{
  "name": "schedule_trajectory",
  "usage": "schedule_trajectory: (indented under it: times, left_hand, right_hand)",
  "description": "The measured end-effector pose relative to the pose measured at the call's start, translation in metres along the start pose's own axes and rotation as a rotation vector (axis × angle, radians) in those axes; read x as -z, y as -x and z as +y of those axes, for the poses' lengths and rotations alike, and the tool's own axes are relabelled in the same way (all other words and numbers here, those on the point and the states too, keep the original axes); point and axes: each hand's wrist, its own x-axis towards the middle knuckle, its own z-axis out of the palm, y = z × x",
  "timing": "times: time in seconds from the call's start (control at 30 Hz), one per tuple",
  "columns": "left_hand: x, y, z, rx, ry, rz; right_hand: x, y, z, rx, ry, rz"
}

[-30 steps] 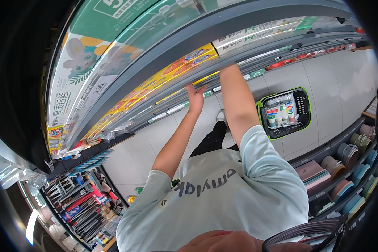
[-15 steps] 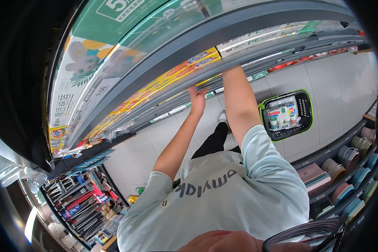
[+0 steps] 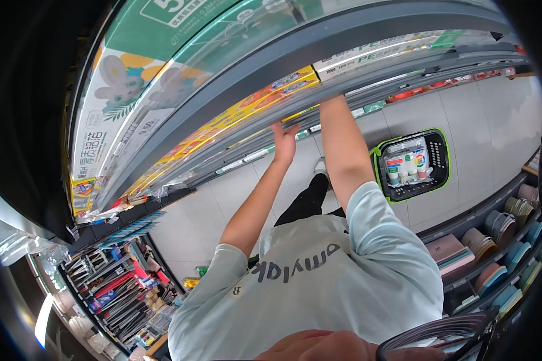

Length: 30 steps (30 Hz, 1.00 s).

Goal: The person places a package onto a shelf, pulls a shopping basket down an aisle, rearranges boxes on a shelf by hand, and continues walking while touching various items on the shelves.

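Observation:
My left hand point(image 3: 285, 142) is at the front edge of a lower shelf point(image 3: 247, 139), its thumb spread away from the fingers. The fingertips are partly hidden by the shelf edge, and nothing shows in the hand. My right forearm point(image 3: 343, 141) reaches in under the shelf board, which covers my right hand, so whatever it touches is out of sight. Yellow boxes point(image 3: 265, 96) lie in a row on the shelf above my left hand. White boxes printed with "PE" point(image 3: 367, 58) sit beside them, above my right wrist.
A black basket with a green rim point(image 3: 444, 165) stands on the tiled floor point(image 3: 473, 120) to my right, holding a clear pack of bottles point(image 3: 408, 166). Big green-and-white boxes point(image 3: 132, 78) fill the upper shelf. Bowls point(image 3: 498, 225) line a rack behind me; hanging tools point(image 3: 123, 295) are at lower left.

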Motion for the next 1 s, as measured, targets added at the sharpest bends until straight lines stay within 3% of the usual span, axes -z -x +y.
schedule_trajectory:
  times: [0.43,0.47,0.6,0.7,0.73,0.83,0.87,1.0]
  left_hand:
    - [0.008,-0.002,-0.008,-0.07,-0.097,0.0]
    - [0.008,-0.001,-0.004,0.02,0.015,-0.057]
    - [0.006,-0.007,-0.02,-0.084,0.027,-0.01]
    - [0.004,-0.013,-0.031,-0.161,0.137,0.028]
    - [0.005,-0.015,-0.035,-0.146,0.176,0.022]
    - [0.006,-0.025,-0.044,-0.115,0.238,-0.007]
    - [0.006,-0.024,-0.041,0.003,0.171,0.037]
    - [0.001,-0.035,-0.052,-0.03,0.132,0.112]
  right_hand:
    - [0.005,0.006,0.001,0.042,0.023,0.004]
    - [0.007,0.011,-0.001,0.057,0.025,0.007]
    - [0.031,0.088,-0.036,0.165,-0.098,0.005]
    - [0.036,0.181,-0.048,0.108,-0.385,0.462]
    - [0.037,0.211,-0.039,0.128,-0.368,0.493]
    - [0.036,0.302,0.003,-0.128,-0.109,0.45]
    - [0.04,0.328,0.014,-0.241,0.001,0.427]
    - [0.008,0.417,0.071,-0.492,0.255,0.379]
